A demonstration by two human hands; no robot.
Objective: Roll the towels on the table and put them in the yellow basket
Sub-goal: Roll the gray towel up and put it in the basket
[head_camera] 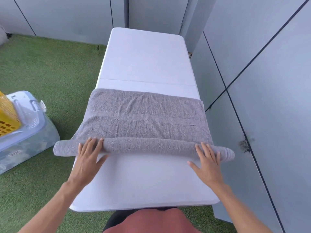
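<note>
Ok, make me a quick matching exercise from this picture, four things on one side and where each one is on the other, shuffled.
Things:
1. grey towel
2. yellow basket
3. clear storage bin
4. left hand

Places:
A. on the green turf, under the basket
B. on the rolled end, near the table's left side
C. on top of the bin's lid
D. half rolled on the white table

Pairs: 1-D, 2-C, 3-A, 4-B
</note>
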